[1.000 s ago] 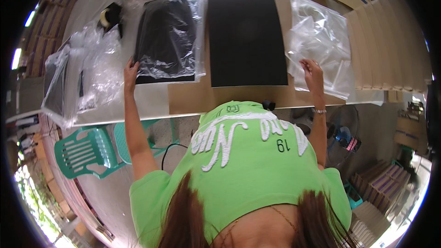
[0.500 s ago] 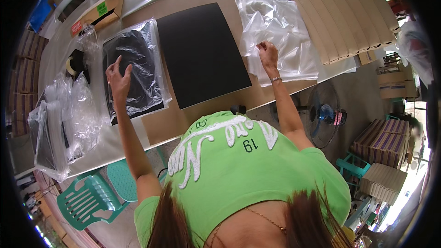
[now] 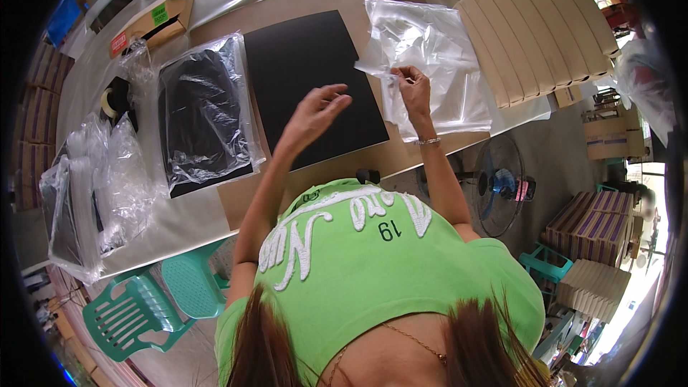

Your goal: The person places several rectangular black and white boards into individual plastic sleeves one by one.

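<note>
My right hand point(image 3: 414, 94) pinches the near-left edge of a clear plastic bag point(image 3: 437, 43), lifting it off a stack of such bags. My left hand point(image 3: 317, 116) is over the lower part of a black sheet point(image 3: 301, 57), its fingers apart and pointing right; nothing is in it. Flat on the table, the black sheet lies between the clear bags and a pile of black sheets in plastic bags point(image 3: 204, 107) on the left.
Crumpled clear plastic point(image 3: 125, 179) and a roll of tape point(image 3: 109, 102) lie at the left, below a small open cardboard box point(image 3: 165, 21). A row of folded cardboard point(image 3: 530, 29) stands at the right. A fan point(image 3: 498, 186) and green plastic chairs point(image 3: 132, 315) are beside the table.
My left hand has swung right, from the bagged black sheets to over the bare black sheet. My right hand has raised the edge of a clear bag.
</note>
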The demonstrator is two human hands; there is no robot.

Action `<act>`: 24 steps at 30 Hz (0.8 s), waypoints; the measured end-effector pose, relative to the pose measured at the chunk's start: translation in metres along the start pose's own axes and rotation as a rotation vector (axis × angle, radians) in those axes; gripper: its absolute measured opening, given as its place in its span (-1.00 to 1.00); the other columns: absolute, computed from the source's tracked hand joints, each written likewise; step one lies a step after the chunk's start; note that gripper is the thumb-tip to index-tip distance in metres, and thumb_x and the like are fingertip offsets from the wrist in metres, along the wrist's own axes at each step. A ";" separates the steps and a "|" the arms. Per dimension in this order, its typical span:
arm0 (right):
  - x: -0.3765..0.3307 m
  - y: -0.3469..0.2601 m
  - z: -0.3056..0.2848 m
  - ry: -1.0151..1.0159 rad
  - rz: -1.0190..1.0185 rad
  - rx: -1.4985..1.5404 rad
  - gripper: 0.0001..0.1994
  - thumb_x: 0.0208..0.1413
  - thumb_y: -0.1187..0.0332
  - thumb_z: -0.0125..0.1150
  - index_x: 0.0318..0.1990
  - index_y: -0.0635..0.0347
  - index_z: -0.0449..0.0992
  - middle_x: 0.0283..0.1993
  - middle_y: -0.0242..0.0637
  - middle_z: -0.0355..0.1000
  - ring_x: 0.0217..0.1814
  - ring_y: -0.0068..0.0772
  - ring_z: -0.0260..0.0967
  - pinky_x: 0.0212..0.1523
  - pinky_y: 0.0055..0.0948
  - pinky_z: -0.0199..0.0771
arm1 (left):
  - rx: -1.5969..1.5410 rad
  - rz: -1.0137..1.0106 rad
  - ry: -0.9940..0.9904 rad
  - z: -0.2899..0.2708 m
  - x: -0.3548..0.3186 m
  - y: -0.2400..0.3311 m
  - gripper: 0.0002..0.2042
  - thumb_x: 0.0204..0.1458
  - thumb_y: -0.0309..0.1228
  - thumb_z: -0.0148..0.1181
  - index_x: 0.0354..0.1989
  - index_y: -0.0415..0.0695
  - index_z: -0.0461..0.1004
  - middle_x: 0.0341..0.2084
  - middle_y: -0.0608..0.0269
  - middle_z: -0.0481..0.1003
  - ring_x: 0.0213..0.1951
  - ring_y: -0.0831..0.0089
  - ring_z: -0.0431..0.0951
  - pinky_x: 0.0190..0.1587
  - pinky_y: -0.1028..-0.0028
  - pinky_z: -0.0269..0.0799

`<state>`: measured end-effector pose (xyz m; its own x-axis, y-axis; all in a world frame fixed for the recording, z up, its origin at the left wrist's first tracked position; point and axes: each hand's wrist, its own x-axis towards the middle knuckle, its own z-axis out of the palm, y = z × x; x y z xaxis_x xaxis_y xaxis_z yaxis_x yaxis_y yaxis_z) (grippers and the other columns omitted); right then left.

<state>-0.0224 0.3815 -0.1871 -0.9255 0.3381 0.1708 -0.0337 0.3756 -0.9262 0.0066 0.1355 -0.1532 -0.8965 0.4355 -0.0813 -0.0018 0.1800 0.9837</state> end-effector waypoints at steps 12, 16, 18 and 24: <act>-0.038 -0.061 0.036 -0.129 0.156 0.461 -0.88 0.05 0.44 0.12 -0.33 0.32 0.48 -0.42 -0.36 0.45 -0.43 -0.67 0.36 -0.36 -0.61 0.43 | 0.200 0.168 0.381 0.055 0.001 -0.001 -0.66 -0.16 -0.54 0.25 -0.23 -0.25 0.23 -0.33 0.12 0.36 -0.40 0.40 0.43 -0.36 0.44 0.43; -0.033 -0.062 0.035 -0.104 0.175 0.517 -0.89 0.04 0.49 0.06 -0.32 0.34 0.46 -0.41 -0.31 0.45 -0.43 -0.61 0.39 -0.34 -0.58 0.47 | 0.131 0.152 0.418 0.039 -0.005 0.000 -0.83 -0.09 -0.60 0.14 -0.30 -0.26 0.36 -0.42 0.13 0.48 -0.42 0.44 0.51 -0.37 0.47 0.44; -0.032 -0.064 0.037 -0.094 0.169 0.544 -0.89 0.07 0.46 0.07 -0.35 0.35 0.46 -0.44 -0.34 0.44 -0.45 -0.63 0.39 -0.37 -0.60 0.47 | 0.106 0.133 0.441 0.035 -0.008 0.002 -0.89 -0.04 -0.57 0.11 -0.32 -0.28 0.44 -0.45 0.12 0.51 -0.43 0.48 0.52 -0.36 0.51 0.43; -0.032 -0.063 0.036 -0.089 0.154 0.576 -0.87 0.09 0.43 0.07 -0.33 0.34 0.45 -0.44 -0.35 0.44 -0.43 -0.59 0.42 -0.34 -0.60 0.48 | 0.174 0.161 0.447 0.027 -0.018 0.008 -0.86 0.03 -0.49 0.10 -0.26 -0.26 0.48 -0.45 0.19 0.53 -0.43 0.56 0.50 -0.34 0.56 0.41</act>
<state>-0.0046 0.3157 -0.1463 -0.9632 0.2685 0.0145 -0.0728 -0.2083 -0.9754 0.0346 0.1532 -0.1484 -0.9813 0.0567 0.1837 0.1922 0.3027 0.9335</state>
